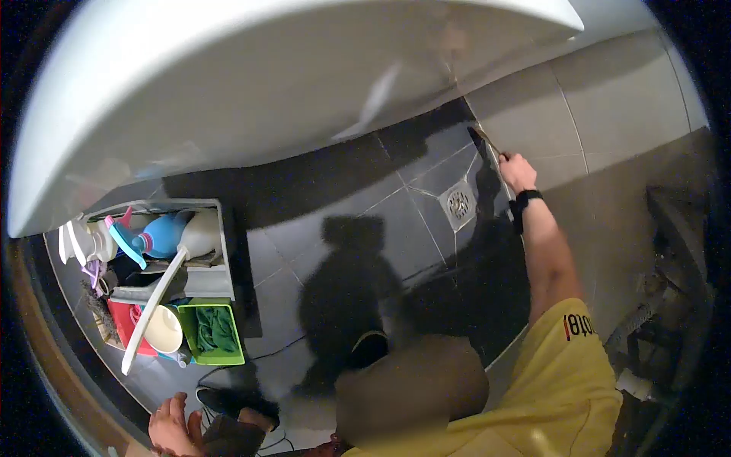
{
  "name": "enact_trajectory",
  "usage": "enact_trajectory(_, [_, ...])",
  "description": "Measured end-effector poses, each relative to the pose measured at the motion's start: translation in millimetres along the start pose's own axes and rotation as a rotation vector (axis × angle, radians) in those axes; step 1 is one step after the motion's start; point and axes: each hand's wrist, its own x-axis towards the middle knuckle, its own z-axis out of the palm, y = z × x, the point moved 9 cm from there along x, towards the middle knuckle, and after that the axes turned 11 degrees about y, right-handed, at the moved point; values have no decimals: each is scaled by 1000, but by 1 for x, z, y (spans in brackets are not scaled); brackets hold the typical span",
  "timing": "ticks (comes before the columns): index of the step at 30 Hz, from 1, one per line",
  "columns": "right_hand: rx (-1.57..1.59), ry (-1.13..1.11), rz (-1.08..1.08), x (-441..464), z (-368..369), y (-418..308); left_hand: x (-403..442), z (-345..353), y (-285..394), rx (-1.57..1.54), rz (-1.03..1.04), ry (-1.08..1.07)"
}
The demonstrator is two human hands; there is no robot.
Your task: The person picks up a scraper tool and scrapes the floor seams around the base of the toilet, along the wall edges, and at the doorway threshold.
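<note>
Gripping one narrow tool [486, 140], the right hand [518, 174] has its fingers closed around the handle beside the tiled wall [525, 122]; one black wristband [525, 199] circles the wrist. The tool is slim, with a brownish shaft and dark tip at the floor's edge, near one square metal floor drain [459, 204]; its exact kind is too small to tell. One left hand [173, 428] sits low, fingers loosely spread. One grey caddy [209, 283] carries one blue bottle [161, 234]; one lime-green bin [240, 349] holds green cloth [215, 329]. Partial sleeve lettering [581, 325] reads roughly "otal".
</note>
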Motion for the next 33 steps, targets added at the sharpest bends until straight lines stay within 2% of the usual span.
enact_trajectory(1, [43,-26,25,-19,-13,-2,0,0,-2,-1,-1,2])
enact_trajectory(2, [13,-23,62,-10,17,26,0,0,-4,-17,-7,8])
enact_trajectory(4, [-6,-9,56,-22,5,31,3,-1,-5,-32,-8,22])
enact_trajectory(5, [-106,-26,36,-11,-2,24,2,-1,-1,-9,27,22])
enact_trajectory(7, [32,74,-49,5,-24,-15,1,3,4,28,48,-13])
enact_trajectory(12, [80,77,-176,51,-25,-84,12,-4,15,30,28,2])
enact_trajectory(16, [113,-52,-16,52,6,-42,12,1,4,-26,-29,-4])
enact_trajectory(17, [93,-120,38,23,-19,-43,10,4,1,-27,-25,-9])
enact_trajectory(18, [25,-43,37,20,-22,-34,9,5,-2,4,-24,-7])
enact_trajectory(20, [-154,-110,8,22,-19,-28,9,7,-7,38,-25,3])
enact_trajectory(22, [-136,-60,-48,32,-25,-47,7,11,-4,11,2,-13])
enact_trajectory(24, [86,60,-142,43,-41,-88,6,13,-3,30,-11,-28])
enact_trajectory(26, [68,98,-190,62,-25,-103,9,2,4,-5,20,47])
enact_trajectory(31, [56,-79,24,52,-8,-57,10,-2,2,9,13,49])
enact_trajectory(33, [-34,-69,-26,56,-15,-51,8,10,-9,60,-37,-10])
